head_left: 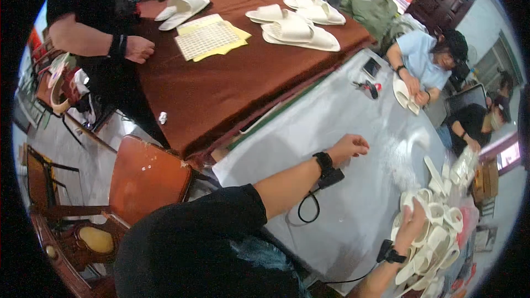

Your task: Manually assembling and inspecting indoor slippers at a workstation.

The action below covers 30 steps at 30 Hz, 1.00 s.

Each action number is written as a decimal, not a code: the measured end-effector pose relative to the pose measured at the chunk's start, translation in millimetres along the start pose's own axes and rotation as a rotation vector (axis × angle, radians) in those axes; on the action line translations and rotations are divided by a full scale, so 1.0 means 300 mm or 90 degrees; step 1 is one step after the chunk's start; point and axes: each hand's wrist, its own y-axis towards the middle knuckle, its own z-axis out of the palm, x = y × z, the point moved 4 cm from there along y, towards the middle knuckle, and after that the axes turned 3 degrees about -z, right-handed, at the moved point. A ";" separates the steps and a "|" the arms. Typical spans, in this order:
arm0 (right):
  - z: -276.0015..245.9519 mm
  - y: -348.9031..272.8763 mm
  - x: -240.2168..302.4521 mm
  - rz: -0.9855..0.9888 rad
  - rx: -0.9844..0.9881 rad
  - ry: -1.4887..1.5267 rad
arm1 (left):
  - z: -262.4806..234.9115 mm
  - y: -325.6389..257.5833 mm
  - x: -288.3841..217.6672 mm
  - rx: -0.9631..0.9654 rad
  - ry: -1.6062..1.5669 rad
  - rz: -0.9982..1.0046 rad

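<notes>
On the left of my view, a brown cloth-covered surface [237, 91] carries broad-strapped white slippers [303, 36]; the nearest has its long axis running from upper left to lower right. Next comes my left hand [350, 148], over a white sheet-covered surface [331, 99]; its fingers are loosely bent, with nothing in them that I can see. Farther right, my right hand [411, 223] is at the left side of a jumbled heap of white slippers [439, 237], much nearer to it than my left, from which the heap lies down and to the right. Long axes vary there; those below the hand mostly slant from lower left to upper right. I cannot tell whether its fingers pinch 1 slipper or only touch. Just beside the heap is translucent pinkish-red plastic [470, 218], perhaps a bag; beyond it, a brown cardboard box [488, 179], contents hidden from me.
</notes>
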 end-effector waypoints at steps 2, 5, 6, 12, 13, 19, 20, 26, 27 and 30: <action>0.111 -0.011 0.019 -0.006 -0.001 0.053 | -0.005 -0.009 0.001 0.000 0.009 0.012; 0.262 -0.044 -0.029 0.081 -0.014 0.170 | 0.021 0.001 -0.007 0.009 0.034 -0.005; 0.320 -0.059 -0.057 0.179 -0.003 0.316 | 0.023 0.001 -0.007 0.004 0.043 -0.007; 0.419 -0.109 -0.171 0.344 -0.086 0.774 | 0.050 0.021 -0.012 0.020 0.143 -0.006; 0.421 -0.111 -0.181 0.371 -0.093 0.798 | 0.050 0.022 -0.009 0.018 0.166 -0.023; 0.427 -0.123 -0.199 0.356 -0.079 0.763 | -0.033 0.031 -0.134 -0.045 0.247 0.078; 0.408 -0.121 -0.173 0.363 -0.059 0.715 | -0.036 0.022 -0.201 -0.066 0.263 0.098; 0.397 -0.129 -0.161 0.395 -0.018 0.710 | -0.183 0.060 -0.650 -0.316 0.709 0.264; 0.397 -0.122 -0.147 0.394 -0.016 0.720 | -0.246 0.069 -0.713 -0.392 0.868 0.292; 0.383 -0.116 -0.146 0.337 -0.025 0.690 | -0.352 0.111 -0.821 -0.609 1.240 0.134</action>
